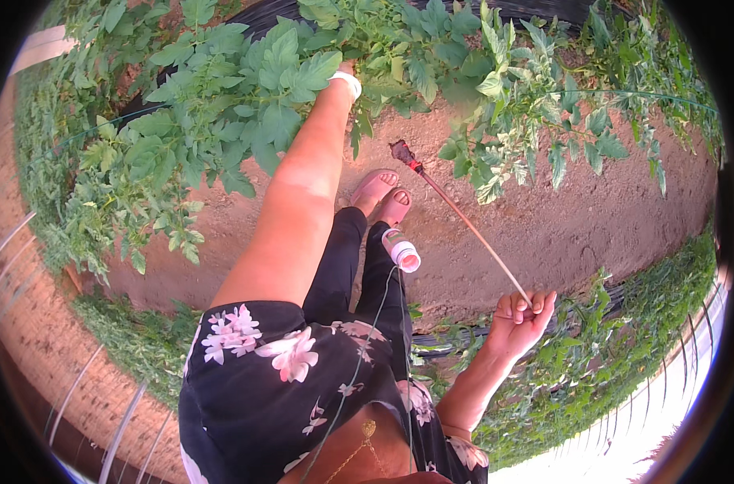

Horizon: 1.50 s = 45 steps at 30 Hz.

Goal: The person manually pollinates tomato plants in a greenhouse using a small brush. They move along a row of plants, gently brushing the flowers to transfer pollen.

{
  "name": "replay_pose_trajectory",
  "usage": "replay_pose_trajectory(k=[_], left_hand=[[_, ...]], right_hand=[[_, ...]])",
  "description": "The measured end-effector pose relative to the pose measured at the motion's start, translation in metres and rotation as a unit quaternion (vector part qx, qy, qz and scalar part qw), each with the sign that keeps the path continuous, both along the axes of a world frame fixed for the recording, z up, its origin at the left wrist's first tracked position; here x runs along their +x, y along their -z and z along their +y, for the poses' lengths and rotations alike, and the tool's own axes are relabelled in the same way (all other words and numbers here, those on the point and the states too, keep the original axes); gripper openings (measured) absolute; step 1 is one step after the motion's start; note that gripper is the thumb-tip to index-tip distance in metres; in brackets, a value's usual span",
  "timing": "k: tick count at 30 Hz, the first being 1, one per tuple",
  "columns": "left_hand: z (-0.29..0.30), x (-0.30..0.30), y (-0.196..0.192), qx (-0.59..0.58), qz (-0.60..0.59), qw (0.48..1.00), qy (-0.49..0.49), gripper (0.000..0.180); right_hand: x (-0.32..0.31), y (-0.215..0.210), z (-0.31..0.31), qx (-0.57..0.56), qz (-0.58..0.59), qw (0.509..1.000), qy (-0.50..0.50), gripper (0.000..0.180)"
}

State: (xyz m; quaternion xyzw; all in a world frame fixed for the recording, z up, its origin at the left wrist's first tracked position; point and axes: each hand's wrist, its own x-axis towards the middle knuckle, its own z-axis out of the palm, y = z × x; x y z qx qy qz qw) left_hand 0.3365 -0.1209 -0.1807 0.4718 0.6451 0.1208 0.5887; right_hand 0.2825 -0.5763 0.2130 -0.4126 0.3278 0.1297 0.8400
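My left arm stretches up into the leafy tomato plants. Leaves hide the fingers of my left hand, and a white band circles its wrist. Out to the right, my right hand is closed around the end of a thin wooden stick. The stick slants up and left, and its far end carries a dark, ragged tip with red on it, above the soil near my feet. An open white jar with a pinkish inside hangs in front of my legs on a green string.
Bare soil runs between the plant row ahead and another green row behind to the right. A green line crosses the plants. My pink sandals stand on the soil. Curved pale hoops show at the left.
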Motion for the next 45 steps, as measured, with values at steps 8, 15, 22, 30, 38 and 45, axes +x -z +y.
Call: replay_pose_trajectory(k=[8,15,22,30,38,45], left_hand=[[-0.008,-0.001,-0.043,-0.083,0.052,0.994,-0.055,0.036],[-0.026,-0.004,-0.096,-0.105,0.090,0.984,-0.114,0.040],[-0.062,-0.053,-0.138,0.169,0.110,0.961,0.190,0.026],[-0.104,-0.138,-0.209,0.268,0.135,0.553,0.777,0.022],[-0.183,-0.068,-0.238,0.104,-0.025,0.737,0.667,0.031],[-0.288,0.066,-0.228,-0.004,-0.314,0.857,0.408,0.033]], right_hand=[[-0.009,-0.002,-0.013,0.013,0.003,1.000,0.028,0.040],[-0.022,-0.025,-0.016,0.017,-0.002,0.999,0.042,0.040],[-0.039,-0.048,-0.018,0.016,-0.008,0.997,0.070,0.041],[-0.037,-0.045,-0.038,0.042,0.000,0.994,0.102,0.040],[0.004,-0.019,-0.103,0.068,0.012,0.992,0.103,0.040],[0.043,-0.015,-0.169,0.072,-0.003,0.990,0.119,0.041]])
